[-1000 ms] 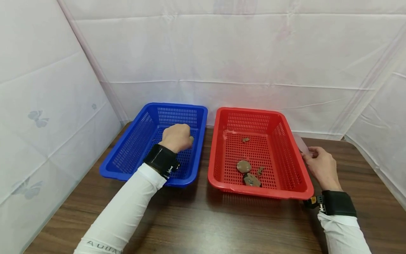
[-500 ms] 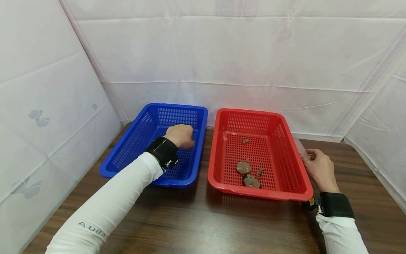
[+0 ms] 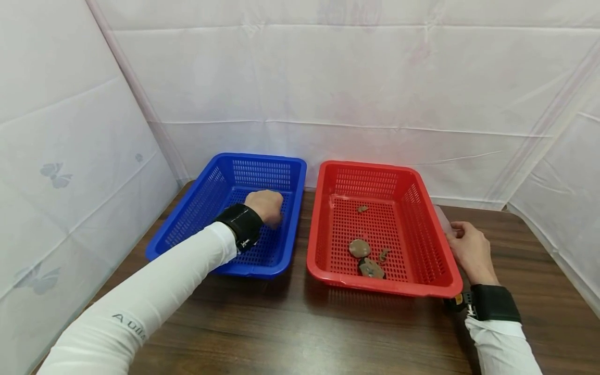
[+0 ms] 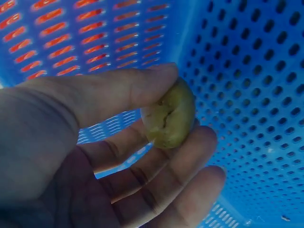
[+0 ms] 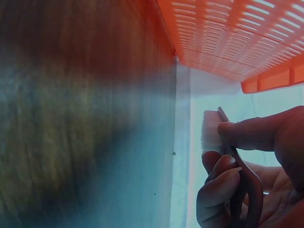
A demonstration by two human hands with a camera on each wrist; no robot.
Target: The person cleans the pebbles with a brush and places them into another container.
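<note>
Inside the blue basket (image 3: 225, 268), my left hand (image 3: 267, 205) faces down with its back to the head camera. The left wrist view shows its thumb and fingers pinching a rounded, yellow-green, pebble-like piece (image 4: 168, 116) with a dark crack. My right hand (image 3: 473, 250) is just outside the right wall of the red basket (image 3: 384, 284). In the right wrist view it holds a brush (image 5: 244, 185) with short pale bristles, the thumb and fingers round its dark handle. The handle's far end is partly hidden by the palm.
In the red basket lie a round brown disc (image 3: 359, 248), a dark-edged brown piece (image 3: 372, 269) and small brown bits (image 3: 384, 255). Both baskets stand on a wooden table (image 3: 300, 333). White sheeting (image 3: 337, 94) walls off the back and sides.
My left hand has shifted slightly to the right and lower inside the blue basket, its forearm swinging left. The right hand has moved slightly left and down, still holding the brush.
</note>
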